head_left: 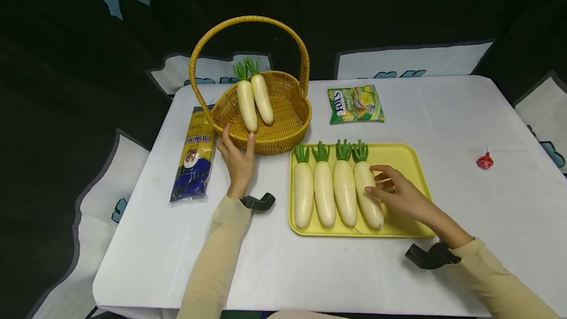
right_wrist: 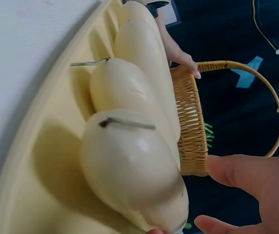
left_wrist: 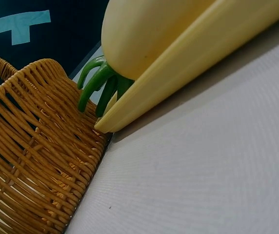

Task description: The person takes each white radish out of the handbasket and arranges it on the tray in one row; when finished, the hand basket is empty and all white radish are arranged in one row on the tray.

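My left hand [head_left: 239,161] holds the near rim of a wicker basket [head_left: 283,132], with the thumb close to the tip of a white radish. Two white radishes [head_left: 254,100] with green tops lean inside this basket. Over the yellow tray [head_left: 398,156], my right hand [head_left: 398,193] reaches around the rightmost white radish [head_left: 366,196], its thumb and fingers spread and loosely bent. In the right wrist view the thumb [right_wrist: 242,175] stands off that radish, and a fingertip shows low beside it. Three more white radishes [head_left: 323,193] lie side by side to its left.
A blue and yellow packet marked ankara [head_left: 192,156] lies left of the basket. Behind the tray is a green Fox's candy bag [head_left: 356,104]. A small red wrapped lollipop [head_left: 485,161] lies at the right of the white-covered table [head_left: 274,274].
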